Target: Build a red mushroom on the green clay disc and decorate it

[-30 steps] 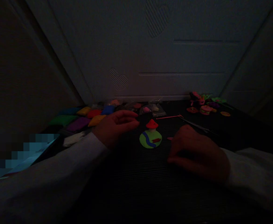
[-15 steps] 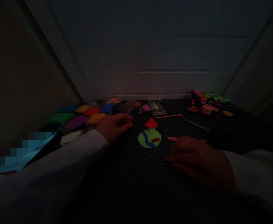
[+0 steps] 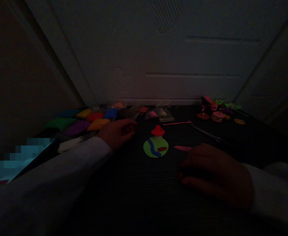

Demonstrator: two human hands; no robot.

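Observation:
A round green clay disc (image 3: 147, 149) lies on the dark table, with a wavy blue strip and small dark-red pieces on it. At its far edge stands a clay mushroom house (image 3: 158, 130) with a red cap and pale stem. My left hand (image 3: 116, 133) rests left of the disc, loosely curled, thumb and fingers apart, nothing visible in it. To the right, my right hand (image 3: 214, 172) lies on the table, fingers bent and thumb apart, holding nothing I can see. It partly covers a pink clay knife (image 3: 182, 148) lying just beyond it.
Several coloured clay packs (image 3: 98, 124) lie at the left beside a white pack (image 3: 70, 144). Clear bags (image 3: 167, 114) lie at the back. A pink stick tool (image 3: 175, 123) and scissors (image 3: 208, 133) are beyond the disc. Small clay figures (image 3: 217, 116) sit back right. The light is dim.
My left hand's fingers have curled in slightly. My right hand has shifted a little right and nearer to me. The view has moved slightly; the disc stays put.

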